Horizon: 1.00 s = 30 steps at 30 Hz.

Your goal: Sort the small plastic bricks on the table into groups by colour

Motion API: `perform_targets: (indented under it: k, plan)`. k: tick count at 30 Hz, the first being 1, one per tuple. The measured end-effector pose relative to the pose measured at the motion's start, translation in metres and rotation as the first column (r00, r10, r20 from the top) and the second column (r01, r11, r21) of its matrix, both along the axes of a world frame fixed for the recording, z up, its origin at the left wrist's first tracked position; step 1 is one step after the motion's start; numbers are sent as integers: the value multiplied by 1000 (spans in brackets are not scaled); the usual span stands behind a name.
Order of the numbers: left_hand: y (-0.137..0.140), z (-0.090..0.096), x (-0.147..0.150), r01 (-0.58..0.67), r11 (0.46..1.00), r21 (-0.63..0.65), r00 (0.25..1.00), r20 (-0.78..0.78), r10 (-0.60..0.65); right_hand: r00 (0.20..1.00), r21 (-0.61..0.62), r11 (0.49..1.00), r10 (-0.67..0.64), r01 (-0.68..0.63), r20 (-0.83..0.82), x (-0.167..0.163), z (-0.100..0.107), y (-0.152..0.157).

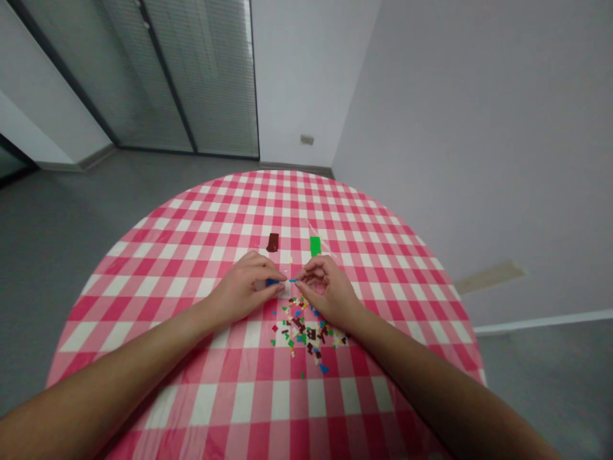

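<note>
Lying at the pinched fingertips of the right hand (pixel 332 291), a small blue piece (pixel 293 280) has the left hand (pixel 246 284) at nine o'clock, its fingers nearly closed, their hold unclear. It looks slim and bar-like. Loose multicoloured pieces (pixel 311 334) scatter toward six o'clock on the red-and-white checked tabletop (pixel 220 396), with grey floor (pixel 48 223) and a pale wall (pixel 479 140) beyond.

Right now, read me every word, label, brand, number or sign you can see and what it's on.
No readable text. The tablecloth shows only checks; the brown piece, green piece and wall plate show no legible marks. The held blue piece and loose bricks are too small to tell.
</note>
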<state>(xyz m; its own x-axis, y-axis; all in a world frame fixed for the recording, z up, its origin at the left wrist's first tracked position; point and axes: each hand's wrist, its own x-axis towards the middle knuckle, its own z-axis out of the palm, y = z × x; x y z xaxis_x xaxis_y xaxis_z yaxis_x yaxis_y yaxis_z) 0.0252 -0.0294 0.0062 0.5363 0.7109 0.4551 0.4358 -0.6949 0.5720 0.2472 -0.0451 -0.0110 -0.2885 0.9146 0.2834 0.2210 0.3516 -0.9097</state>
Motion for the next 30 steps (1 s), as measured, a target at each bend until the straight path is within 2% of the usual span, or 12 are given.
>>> perform_targets:
  k: [4,11,18,25,30]
  plan:
    - [-4,-1,5,16,999,43,1000,26,-17,999,5,1000,29,-30,29,-1,-3,-2]
    - [-2,-1,5,-5,1000,21,999,39,4,997,26,999,30,-32,70,-2,-2,-1]
    - [-1,1,5,-8,1000,7,1000,26,8,998,-2,999,33,-33,55,-4,-2,-2]
    - [0,0,4,41,999,-35,999,8,-40,1000,43,999,17,-17,-11,-4,-5,-1]
    - [1,-2,4,57,998,-35,998,19,-56,993,-3,998,67,-67,-94,-6,-2,-2]
